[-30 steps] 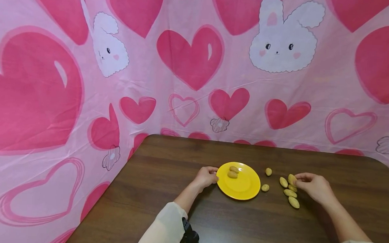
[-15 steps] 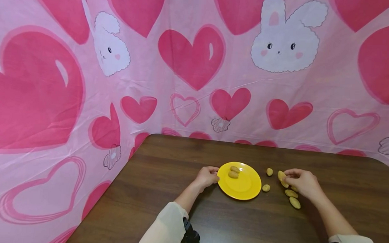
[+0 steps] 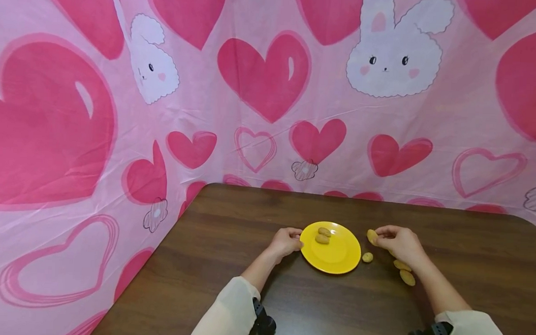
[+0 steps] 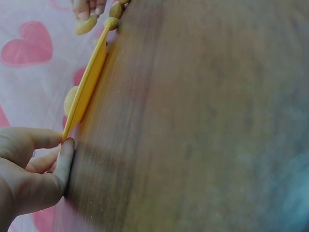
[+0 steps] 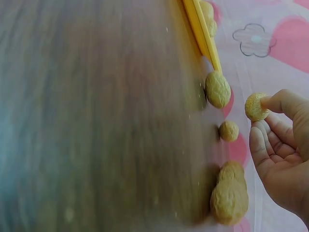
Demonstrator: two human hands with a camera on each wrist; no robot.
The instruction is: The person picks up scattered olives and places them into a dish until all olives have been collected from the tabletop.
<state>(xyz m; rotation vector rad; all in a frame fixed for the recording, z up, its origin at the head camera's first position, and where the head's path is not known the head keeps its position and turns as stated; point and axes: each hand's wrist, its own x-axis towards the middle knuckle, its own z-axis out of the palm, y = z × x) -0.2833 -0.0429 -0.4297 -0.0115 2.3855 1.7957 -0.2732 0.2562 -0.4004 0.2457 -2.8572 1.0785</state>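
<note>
My left hand pinches the left rim of a round yellow plate, thumb below and fingers above in the left wrist view. Two small potatoes, oval and yellow-brown, lie on the plate. To the plate's right, my right hand holds another small potato between thumb and fingers. The right wrist view shows this held potato raised above the table. One potato sits close to the plate's right edge. More potatoes lie beneath and beside my right hand, partly hidden by it.
Everything stands on a brown wooden table. Behind and to the left hangs a pink cloth printed with hearts and rabbits, meeting the table's back edge. Dark cameras are strapped to both wrists.
My right hand has picked a potato from the group on the right and carried it left toward the plate. My left hand has kept its place on the rim.
</note>
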